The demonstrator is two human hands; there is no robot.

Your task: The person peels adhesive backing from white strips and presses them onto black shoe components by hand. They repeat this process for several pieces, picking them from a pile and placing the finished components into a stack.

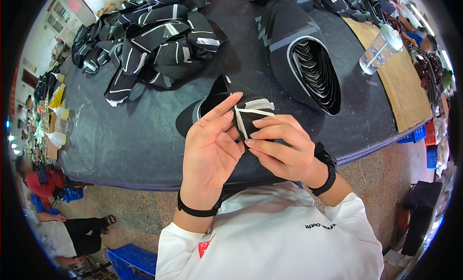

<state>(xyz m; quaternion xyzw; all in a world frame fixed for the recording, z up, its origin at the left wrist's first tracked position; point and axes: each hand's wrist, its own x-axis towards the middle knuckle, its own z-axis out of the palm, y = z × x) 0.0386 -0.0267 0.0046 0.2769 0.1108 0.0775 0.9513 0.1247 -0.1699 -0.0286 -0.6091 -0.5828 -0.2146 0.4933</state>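
Above the near part of the table, my two hands hold a black piece that looks like a shoe upper (pixel 195 117), with a grey band on its left side. White strips (pixel 254 112) show on its right part, one running down between my hands. My left hand (pixel 207 147) is turned palm up, index finger stretched along the piece and the other fingers bent against it. My right hand (pixel 287 147) pinches the piece's edge by the lower end of the narrow white strip. Fingers hide part of the piece.
A loose heap of similar black pieces (pixel 161 43) lies at the far left. Nested ones form a stack (pixel 294 34) at the right. Beyond it are a clear lidded bottle (pixel 381 48) and a cardboard sheet (pixel 402 94). Yellow-white bottles (pixel 59 113) stand left. Other people sit farther off.
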